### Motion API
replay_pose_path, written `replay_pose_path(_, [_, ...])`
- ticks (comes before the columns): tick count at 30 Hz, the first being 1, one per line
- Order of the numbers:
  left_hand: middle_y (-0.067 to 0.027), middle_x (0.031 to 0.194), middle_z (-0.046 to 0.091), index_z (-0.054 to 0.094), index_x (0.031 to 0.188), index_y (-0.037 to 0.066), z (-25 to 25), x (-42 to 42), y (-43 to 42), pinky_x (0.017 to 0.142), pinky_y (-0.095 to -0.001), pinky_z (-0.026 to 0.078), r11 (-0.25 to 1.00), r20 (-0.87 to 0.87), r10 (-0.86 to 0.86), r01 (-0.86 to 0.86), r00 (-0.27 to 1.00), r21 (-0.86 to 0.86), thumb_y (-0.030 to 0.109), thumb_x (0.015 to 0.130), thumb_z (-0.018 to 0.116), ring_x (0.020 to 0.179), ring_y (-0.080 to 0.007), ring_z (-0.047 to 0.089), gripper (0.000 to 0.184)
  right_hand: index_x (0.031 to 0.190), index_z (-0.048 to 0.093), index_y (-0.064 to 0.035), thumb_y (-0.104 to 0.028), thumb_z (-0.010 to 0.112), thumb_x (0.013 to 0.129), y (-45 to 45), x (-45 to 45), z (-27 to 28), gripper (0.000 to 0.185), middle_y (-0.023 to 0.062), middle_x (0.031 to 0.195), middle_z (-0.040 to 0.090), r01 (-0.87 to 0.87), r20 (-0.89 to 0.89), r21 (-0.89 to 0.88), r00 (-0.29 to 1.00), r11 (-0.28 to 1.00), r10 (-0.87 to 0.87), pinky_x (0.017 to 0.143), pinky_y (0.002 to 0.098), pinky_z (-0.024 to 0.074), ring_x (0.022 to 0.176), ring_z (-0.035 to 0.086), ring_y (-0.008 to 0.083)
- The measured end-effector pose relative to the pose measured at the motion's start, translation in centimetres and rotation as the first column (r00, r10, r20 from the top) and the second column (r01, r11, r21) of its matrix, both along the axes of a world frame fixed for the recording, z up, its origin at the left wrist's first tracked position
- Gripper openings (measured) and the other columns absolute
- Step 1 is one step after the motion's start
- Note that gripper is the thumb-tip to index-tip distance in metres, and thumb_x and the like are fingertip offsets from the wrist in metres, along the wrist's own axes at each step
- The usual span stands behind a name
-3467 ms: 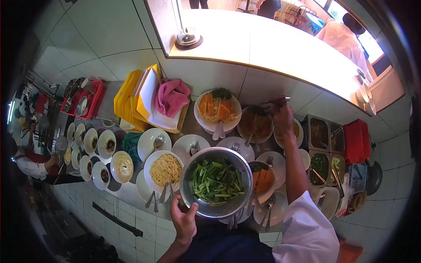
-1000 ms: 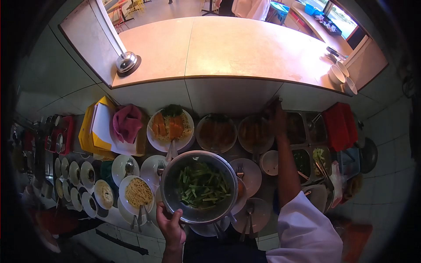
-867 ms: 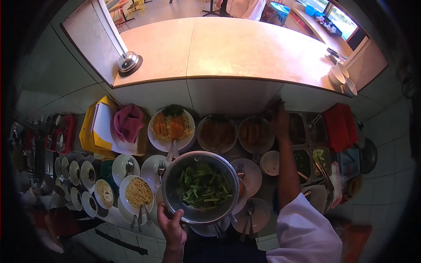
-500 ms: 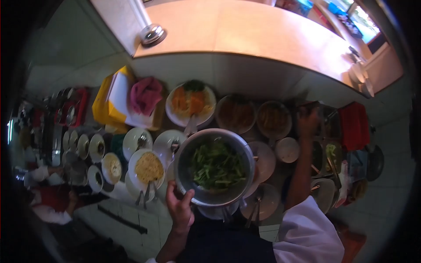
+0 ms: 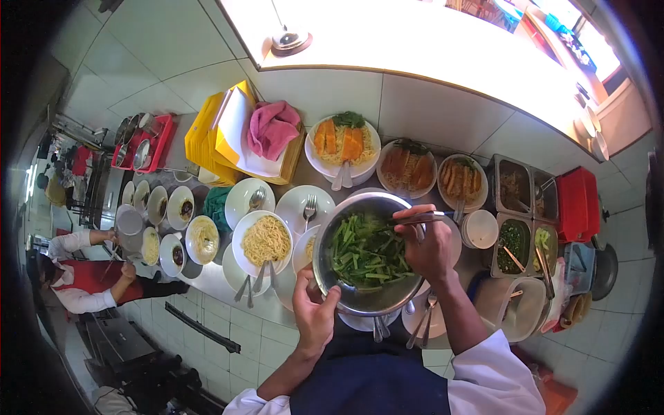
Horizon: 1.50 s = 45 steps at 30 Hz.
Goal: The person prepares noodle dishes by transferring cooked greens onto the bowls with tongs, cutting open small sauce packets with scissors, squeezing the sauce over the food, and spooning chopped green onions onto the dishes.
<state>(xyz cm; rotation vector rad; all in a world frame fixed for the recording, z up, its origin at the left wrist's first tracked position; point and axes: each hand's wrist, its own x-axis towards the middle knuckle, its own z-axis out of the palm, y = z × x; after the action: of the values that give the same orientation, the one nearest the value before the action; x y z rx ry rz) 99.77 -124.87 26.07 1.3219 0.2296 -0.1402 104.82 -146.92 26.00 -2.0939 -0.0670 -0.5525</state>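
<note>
My left hand [image 5: 315, 315] grips the lower left rim of a metal mixing bowl [image 5: 325, 273], thumb over the edge. Cut leafy greens [image 5: 366, 252] lie in the bowl, which is held up over the counter. Over the bowl's right side, my right hand [image 5: 430, 245] is closed on a slim metal utensil [image 5: 437, 216]; its working end is not plain to see. Left of the bowl sits a white bowl of noodles [image 5: 265, 238] with cutlery at its rim. Behind stand plated noodles [image 5: 344, 149] topped with sliced orange-brown cutlet and greens.
Two more topped noodle bowls [image 5: 407, 171] stand behind. At right are metal food containers [image 5: 513, 242], a red bin [image 5: 578, 204] and small stacked bowls [image 5: 479, 229]. Yellow folders [image 5: 207, 138] and a pink cloth [image 5: 272, 130] lie back left. A co-worker [image 5: 86, 277] works among bowls at far left.
My right hand has come from the containers at the right to above the mixing bowl, now with a metal utensil in it. The view has brightened and shifted; my left hand still holds the bowl.
</note>
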Motion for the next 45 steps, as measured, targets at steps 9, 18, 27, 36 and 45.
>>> replay_pose_path(9, [-0.0074,0.109,0.058,0.048,0.107,0.003,-0.8,-1.0,-0.1,0.086,-0.0266,0.046,1.000,-0.091,-0.016,0.014,0.996,-0.022,-0.011,0.080,0.058,0.094,-0.0120,0.058,0.032,0.102,0.050,-0.0032,-0.008,0.065,0.090,-2.6,-1.2,-0.7,0.020,0.0088,0.088,0.067,0.345,-0.220,0.569,0.938,0.746,-0.266,0.070,0.0276,0.0500,0.079,0.063,0.0134])
replay_pose_path(18, [-0.0030,0.096,0.058,0.047,0.106,0.005,-1.0,0.2,-0.2,0.076,-0.0230,0.047,0.995,-0.139,0.067,-0.076,0.988,-0.062,-0.011,0.079,0.057,0.084,-0.0091,0.056,0.033,0.098,0.052,-0.0026,0.001,0.059,0.090,-17.9,4.1,-0.7,0.011,0.0071,0.087,0.068,0.527,0.013,0.338,0.826,0.780,-0.564,0.068,0.0271,0.0487,0.075,0.061,0.0138])
replay_pose_path(27, [-0.0030,0.093,0.057,0.047,0.104,0.005,-0.5,0.8,-0.3,0.070,-0.0216,0.048,0.995,-0.095,0.103,-0.104,0.990,-0.001,-0.010,0.079,0.056,0.082,-0.0091,0.056,0.031,0.099,0.055,0.0027,0.006,0.056,0.083,-21.6,9.2,-7.0,0.017,0.0206,0.089,0.067,0.428,0.138,-0.384,0.903,0.818,-0.407,0.072,0.0444,0.0499,0.087,0.066,0.0381])
replay_pose_path(36, [-0.0038,0.097,0.057,0.047,0.107,0.004,-0.1,0.8,0.3,0.078,-0.0240,0.047,0.994,-0.077,0.098,-0.101,0.992,-0.041,-0.011,0.079,0.057,0.087,-0.0105,0.055,0.033,0.100,0.055,0.0006,0.001,0.060,0.083,-21.4,7.2,-3.9,0.018,0.0218,0.092,0.066,0.481,0.160,-0.241,0.876,0.843,-0.454,0.071,0.0490,0.0477,0.088,0.062,0.0448])
replay_pose_path(45, [-0.0044,0.101,0.057,0.047,0.109,0.004,-0.1,-0.5,0.7,0.085,-0.0268,0.045,0.993,-0.082,0.091,-0.097,0.992,-0.067,-0.011,0.077,0.057,0.091,-0.0120,0.055,0.036,0.102,0.055,-0.0012,0.000,0.060,0.083,-24.9,8.0,-10.1,0.019,0.0198,0.087,0.066,0.444,0.181,-0.279,0.895,0.851,-0.408,0.069,0.0498,0.0479,0.085,0.062,0.0443])
